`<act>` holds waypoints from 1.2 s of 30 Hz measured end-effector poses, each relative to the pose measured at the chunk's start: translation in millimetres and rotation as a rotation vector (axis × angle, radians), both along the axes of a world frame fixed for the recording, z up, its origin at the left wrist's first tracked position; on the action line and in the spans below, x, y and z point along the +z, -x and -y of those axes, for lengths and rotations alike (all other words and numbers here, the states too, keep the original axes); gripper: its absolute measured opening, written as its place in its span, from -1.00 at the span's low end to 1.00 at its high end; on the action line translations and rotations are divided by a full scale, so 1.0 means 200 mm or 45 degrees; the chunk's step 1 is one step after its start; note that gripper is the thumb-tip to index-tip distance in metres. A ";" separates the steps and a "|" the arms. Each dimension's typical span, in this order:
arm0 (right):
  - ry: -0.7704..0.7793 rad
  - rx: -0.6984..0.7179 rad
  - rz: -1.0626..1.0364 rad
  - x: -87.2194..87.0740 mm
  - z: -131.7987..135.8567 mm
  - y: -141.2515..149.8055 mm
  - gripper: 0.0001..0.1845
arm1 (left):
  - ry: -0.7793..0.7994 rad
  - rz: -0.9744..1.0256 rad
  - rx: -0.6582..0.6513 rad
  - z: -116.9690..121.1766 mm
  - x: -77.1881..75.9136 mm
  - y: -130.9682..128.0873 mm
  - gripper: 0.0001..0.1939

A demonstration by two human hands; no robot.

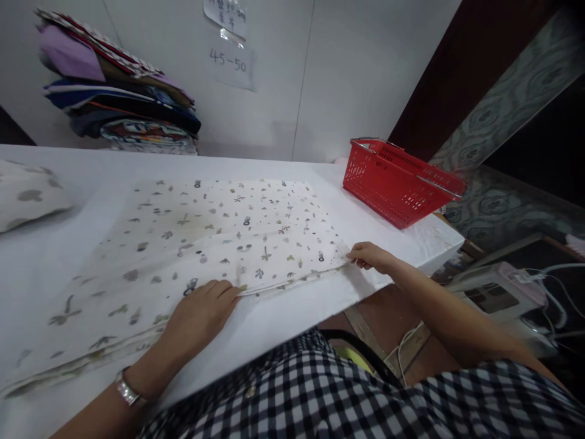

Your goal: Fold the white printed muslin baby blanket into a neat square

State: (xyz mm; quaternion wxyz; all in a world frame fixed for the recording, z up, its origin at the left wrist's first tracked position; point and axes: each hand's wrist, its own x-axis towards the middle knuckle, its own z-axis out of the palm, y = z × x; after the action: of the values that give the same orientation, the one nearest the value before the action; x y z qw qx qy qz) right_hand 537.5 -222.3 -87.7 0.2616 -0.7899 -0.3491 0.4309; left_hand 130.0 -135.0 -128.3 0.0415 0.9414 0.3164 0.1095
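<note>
While the person's left hand (198, 320) lies over the near folded edge of a thin white cloth printed with small grey, green and black motifs (219, 231), the right hand (372, 256) has its fingers closed on the near right corner. Whether the left fingers pinch the fold or merely press it, I cannot tell. The cloth lies spread across the middle of a white-covered bench (292, 314), with a narrow strip of bench top between its near edge and the front. Room shows at either side: leftward to a white cloth with grey-brown motifs (31, 195), partly in view, and rightward to a red perforated plastic basket (402, 183) near the bench's right end. Past the far edge, a band of bench runs toward the pale panelled wall (356, 73). Counted: two hands, two printed cloths, one basket, one stack of folded multicoloured fabrics (123, 91) at far left, two handwritten paper sheets (231, 61) on the wall.
</note>
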 end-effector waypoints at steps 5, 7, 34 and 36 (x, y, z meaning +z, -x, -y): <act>-0.032 -0.038 -0.147 -0.03 0.00 0.01 -0.72 | -0.039 -0.002 0.019 0.01 0.02 0.00 -0.64; 0.031 -0.027 -0.120 -0.05 0.01 0.01 -0.67 | -0.025 0.024 0.006 0.02 0.01 0.00 -0.65; 0.205 0.080 -0.248 -0.01 -0.02 -0.03 -0.73 | 0.018 0.036 0.010 -0.01 -0.03 0.01 -0.66; 0.206 0.094 -0.232 -0.01 -0.02 -0.04 -0.74 | 0.024 0.042 0.011 -0.01 -0.03 0.01 -0.66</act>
State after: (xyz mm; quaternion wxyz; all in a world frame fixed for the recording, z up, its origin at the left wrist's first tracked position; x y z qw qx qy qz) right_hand 545.1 -218.3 -89.3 0.2117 -0.7528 -0.3168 0.5368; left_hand 128.2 -133.4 -134.8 0.0549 0.9376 0.3209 0.1221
